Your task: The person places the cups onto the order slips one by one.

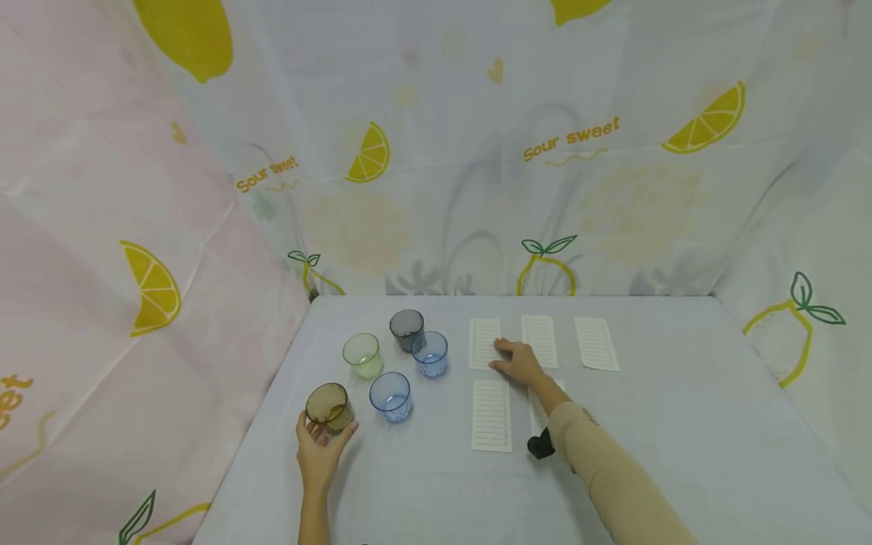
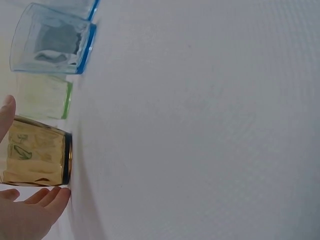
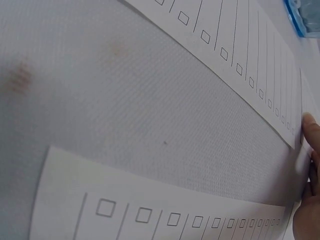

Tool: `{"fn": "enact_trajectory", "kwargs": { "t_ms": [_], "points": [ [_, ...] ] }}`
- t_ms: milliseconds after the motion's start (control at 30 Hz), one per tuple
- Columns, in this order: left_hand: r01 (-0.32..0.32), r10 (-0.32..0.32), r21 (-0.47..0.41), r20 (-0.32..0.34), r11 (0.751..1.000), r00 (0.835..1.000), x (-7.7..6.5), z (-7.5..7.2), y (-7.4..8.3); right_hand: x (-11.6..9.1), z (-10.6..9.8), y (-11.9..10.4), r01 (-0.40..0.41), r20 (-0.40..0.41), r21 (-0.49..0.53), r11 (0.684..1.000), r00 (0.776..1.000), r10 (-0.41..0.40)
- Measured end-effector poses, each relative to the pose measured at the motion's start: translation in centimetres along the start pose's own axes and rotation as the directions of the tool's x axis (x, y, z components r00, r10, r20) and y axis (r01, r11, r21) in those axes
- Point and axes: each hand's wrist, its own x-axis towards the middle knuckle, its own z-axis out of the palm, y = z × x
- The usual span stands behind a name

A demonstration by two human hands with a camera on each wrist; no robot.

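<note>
An amber-brown glass tumbler (image 1: 330, 409) stands upright at the table's near left. My left hand (image 1: 319, 458) is spread about its near side, with the thumb to the right and the fingertips (image 2: 59, 196) close against its wall near the base. Whether they press on it I cannot tell. My right hand (image 1: 523, 365) rests at the right edge of a white lined sheet (image 1: 484, 344) in the back row, thumb and fingers apart. In the right wrist view, the hand shows only at the right border, and a lined sheet with small checkboxes (image 3: 150, 216) lies nearest that camera.
Behind the brown glass stand a green glass (image 1: 364, 359), two blue glasses (image 1: 391, 397) and a dark grey glass (image 1: 406, 327). More lined sheets (image 1: 596, 344) lie on the white table (image 1: 422, 492); one is partly under my right forearm. Printed fabric (image 1: 436, 212) walls the back and sides.
</note>
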Motion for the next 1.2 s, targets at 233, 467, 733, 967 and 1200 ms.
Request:
{"fn": "enact_trajectory", "kwargs": {
  "t_ms": [233,467,733,967,1200],
  "points": [
    [-0.018,0.018,-0.011,-0.040,1.000,0.999,0.3,0.1,0.0,0.0,0.1,-0.1,-0.013,0.008,0.003,1.000,1.000,0.013],
    [-0.032,0.031,-0.011,-0.097,0.999,0.995,0.9,0.2,-0.1,0.0,0.0,-0.3,-0.025,0.010,0.012,1.000,1.000,0.025],
    [-0.071,0.071,0.011,-0.153,0.997,0.986,1.1,0.2,0.0,-0.1,-0.1,-0.5,-0.030,0.008,0.014,0.999,1.000,0.030],
    [-0.120,0.115,-0.015,-0.181,0.993,0.977,1.3,-0.2,1.0,-0.1,0.0,-0.4,-0.027,0.007,0.023,0.999,1.000,0.026],
    [-0.201,0.193,-0.023,-0.203,0.979,0.960,1.9,-1.0,3.3,-0.1,0.0,-0.3,-0.020,-0.007,0.026,0.999,1.000,0.020]
  ]
}}
